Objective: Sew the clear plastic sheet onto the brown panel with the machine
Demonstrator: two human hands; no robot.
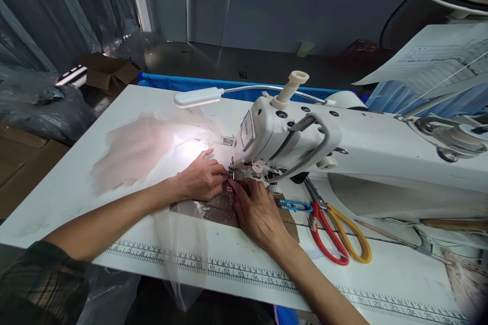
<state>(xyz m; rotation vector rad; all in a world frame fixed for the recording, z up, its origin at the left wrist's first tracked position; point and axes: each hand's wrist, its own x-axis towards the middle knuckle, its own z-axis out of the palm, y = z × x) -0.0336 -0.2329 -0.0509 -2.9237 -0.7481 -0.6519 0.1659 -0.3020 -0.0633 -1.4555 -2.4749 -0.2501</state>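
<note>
A white sewing machine (305,137) stands on a white table (76,172). My left hand (200,179) rests on sheer pale-pink fabric (133,150) just left of the presser foot (238,174), fingers together and pressed onto the cloth. My right hand (257,210) lies in front of the foot, fingertips pinching the fabric edge at the needle. Under both hands sits a brown, glossy patch (213,206) on the table. The needle itself is hidden by my fingers.
Red- and yellow-handled scissors (335,228) and a blue thread snipper (295,206) lie right of my right hand. A gooseneck lamp (200,96) lights the fabric. A printed ruler (229,266) runs along the table's near edge. Cardboard boxes (109,72) stand on the floor at left.
</note>
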